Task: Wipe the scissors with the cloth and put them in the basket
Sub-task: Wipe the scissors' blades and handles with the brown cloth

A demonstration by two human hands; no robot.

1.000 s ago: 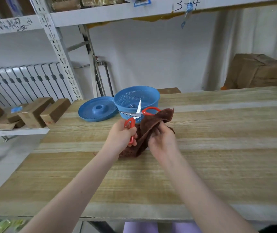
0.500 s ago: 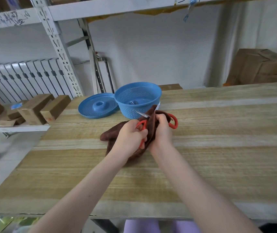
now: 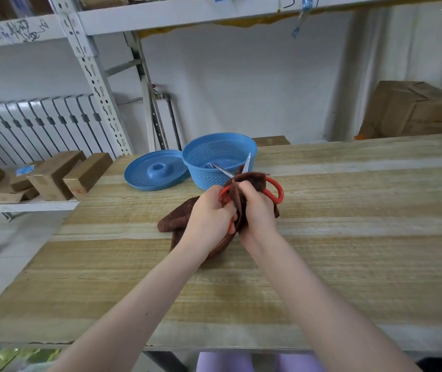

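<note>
Red-handled scissors (image 3: 275,193) are held over the wooden table, blades spread apart and pointing up toward the basket. My left hand (image 3: 209,217) grips one red handle. My right hand (image 3: 256,210) pinches the brown cloth (image 3: 176,220) around the scissors near the pivot. Part of the cloth hangs down onto the table below my hands. The blue mesh basket (image 3: 203,157) stands just behind the blade tips, with something small lying inside it.
A blue lid (image 3: 155,170) lies left of the basket. Wooden blocks (image 3: 53,175) sit on a low shelf to the left. A cardboard box (image 3: 415,108) stands at the back right. Metal shelving (image 3: 93,76) rises behind the wooden table (image 3: 348,237).
My right hand slid the cloth up from the handles toward the pivot. The scissors shifted slightly right and the blades stay spread apart.
</note>
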